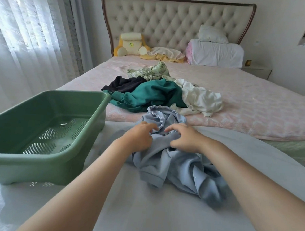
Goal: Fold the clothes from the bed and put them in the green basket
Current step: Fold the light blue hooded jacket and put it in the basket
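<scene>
The left hand (139, 138) and the right hand (185, 138) lie close together on a crumpled light blue garment (177, 167). The fingers of both curl into its cloth near the gathered upper edge, gripping it. The garment lies bunched on a pale grey sheet (159, 215) that covers the foot end of the bed (253, 108), roughly midway between the bed's 2 side edges.

The green basket (18, 167) stands on the same sheet at the bed's left edge, just beside the left forearm, its perforated floor in plain sight.

Beyond the hands, on the pink quilted cover in the middle of the bed, 4 unfolded pieces lie heaped and touching: a teal garment (149, 95), a black garment (125, 84) to its left, a white garment (199, 98) to its right and a leaf-print garment (151, 72) behind.

At the head end a yellow cushion (129, 44) and a white pillow (217, 54) lean against the tufted headboard (172, 21). Sheer curtains (27, 34) hang along the left wall, and a nightstand (257, 70) stands at the far right corner.
</scene>
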### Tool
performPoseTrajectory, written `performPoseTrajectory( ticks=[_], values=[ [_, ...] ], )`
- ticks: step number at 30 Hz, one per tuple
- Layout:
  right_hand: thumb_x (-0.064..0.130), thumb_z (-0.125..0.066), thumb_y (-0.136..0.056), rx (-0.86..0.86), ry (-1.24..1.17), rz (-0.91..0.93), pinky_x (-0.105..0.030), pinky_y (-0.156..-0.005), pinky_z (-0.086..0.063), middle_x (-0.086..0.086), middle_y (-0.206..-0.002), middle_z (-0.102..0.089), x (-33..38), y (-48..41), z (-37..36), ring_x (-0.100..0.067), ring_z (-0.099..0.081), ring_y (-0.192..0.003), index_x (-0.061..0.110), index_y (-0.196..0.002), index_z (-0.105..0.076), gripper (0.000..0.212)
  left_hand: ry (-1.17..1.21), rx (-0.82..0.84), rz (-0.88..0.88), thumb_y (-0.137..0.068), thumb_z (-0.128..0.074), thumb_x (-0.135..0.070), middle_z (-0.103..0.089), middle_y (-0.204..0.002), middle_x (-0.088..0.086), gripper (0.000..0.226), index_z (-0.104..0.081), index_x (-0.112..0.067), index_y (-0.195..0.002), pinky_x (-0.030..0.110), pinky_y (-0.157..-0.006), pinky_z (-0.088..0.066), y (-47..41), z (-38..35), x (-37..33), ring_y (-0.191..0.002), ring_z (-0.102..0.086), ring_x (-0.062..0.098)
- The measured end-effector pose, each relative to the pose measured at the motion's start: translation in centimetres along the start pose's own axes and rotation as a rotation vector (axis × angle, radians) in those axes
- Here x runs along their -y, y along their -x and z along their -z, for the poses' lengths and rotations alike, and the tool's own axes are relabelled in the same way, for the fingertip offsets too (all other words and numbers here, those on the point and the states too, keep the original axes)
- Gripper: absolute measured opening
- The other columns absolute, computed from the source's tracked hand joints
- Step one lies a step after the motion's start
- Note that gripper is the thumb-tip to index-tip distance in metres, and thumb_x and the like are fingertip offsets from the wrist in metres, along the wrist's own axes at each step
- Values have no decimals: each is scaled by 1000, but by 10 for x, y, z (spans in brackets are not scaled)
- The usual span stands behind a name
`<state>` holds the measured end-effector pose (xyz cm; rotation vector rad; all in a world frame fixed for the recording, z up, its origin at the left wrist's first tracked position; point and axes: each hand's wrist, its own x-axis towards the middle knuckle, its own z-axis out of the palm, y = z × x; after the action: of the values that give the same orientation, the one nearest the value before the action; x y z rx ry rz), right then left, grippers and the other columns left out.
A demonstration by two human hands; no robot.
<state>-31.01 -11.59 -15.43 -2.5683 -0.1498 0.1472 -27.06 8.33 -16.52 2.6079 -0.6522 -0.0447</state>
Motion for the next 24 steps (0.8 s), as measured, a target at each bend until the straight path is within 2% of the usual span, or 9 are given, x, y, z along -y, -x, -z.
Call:
performPoseTrajectory(
  ticks=[4, 8, 10, 14, 16, 18, 20, 22, 24],
  values=[
    [25, -66, -76, 93, 277, 77, -31, -111, -30, 1, -129, -40, -1, 12, -7, -22, -30, -131, 46, -137, -52, 66, -181, 279, 94, -81, -63, -65, -59, -119, -6, 59, -57, -25, -124, 36, -89, -48, 9, 0, -11, -106, -57, 21],
    [14, -63, -77, 66, 162, 91, -26, -102, -39, 6, -120, -33, -3, 17, -11, -16, -40, -125, 46, -142, -45, 75, -310, 211, 63, -95, -54, -42, -53, -71, -4, 34, -53, -21, -69, 30, -64, -40, 9, 2, -16, -77, -55, 23],
    [10, -63, -73, 1, 77, 132, -23, -93, -45, 7, -115, -35, 1, 18, -5, -11, -49, -107, 48, -142, -44, 81, 8, 89, 69, -99, -51, -34, -54, -68, -1, 34, -54, -15, -71, 29, -60, -39, 4, 6, -22, -70, -52, 19],
    [8, -58, -82, -348, -172, 111, -37, -81, -55, 2, -98, -68, 1, 19, 15, -21, -65, -94, 29, -97, -70, 29, 869, 78, 17, -101, -56, -22, -59, -75, 4, 17, -64, -12, -90, 27, -65, -48, 3, 15, -48, -68, -54, 17],
    [6, -52, -86, -486, -264, -21, -34, -74, -50, 0, -90, -68, -7, 23, 27, -23, -62, -90, 24, -87, -66, 23, 1027, 87, 17, -101, -53, -15, -72, -90, 1, 14, -65, -19, -106, 35, -80, -56, 0, 14, -55, -78, -66, 16],
    [9, -47, -93, -662, -283, -181, -30, -75, -40, -4, -98, -66, -23, 25, 37, -23, -57, -89, 15, -96, -64, 18, 869, -14, 21, -99, -53, -10, -73, -102, 0, 20, -62, -25, -109, 42, -89, -55, -6, 7, -56, -86, -68, 17],
    [13, -47, -96, -749, -299, -306, -30, -77, -38, -9, -114, -63, -38, 25, 44, -25, -56, -96, 10, -113, -60, 21, 597, -7, 6, -96, -56, -11, -69, -109, 1, 21, -62, -25, -110, 35, -82, -55, -6, 0, -54, -86, -66, 13],
    [10, -50, -95, -634, -256, -417, -34, -85, -43, -13, -143, -47, -48, 21, 46, -32, -54, -116, 12, -139, -47, 44, 407, 153, -2, -92, -67, -25, -64, -115, -6, 25, -62, -29, -115, 21, -77, -51, -1, -8, -53, -91, -62, 8],
    [4, -52, -92, -495, -90, -514, -44, -103, -42, -14, -162, -13, -50, 23, 43, -37, -36, -139, 18, -154, -25, 68, 143, 333, -20, -74, -79, -51, -54, -123, -14, 54, -56, -41, -122, 27, -90, -49, 5, -16, -50, -106, -56, 10]
  ],
)
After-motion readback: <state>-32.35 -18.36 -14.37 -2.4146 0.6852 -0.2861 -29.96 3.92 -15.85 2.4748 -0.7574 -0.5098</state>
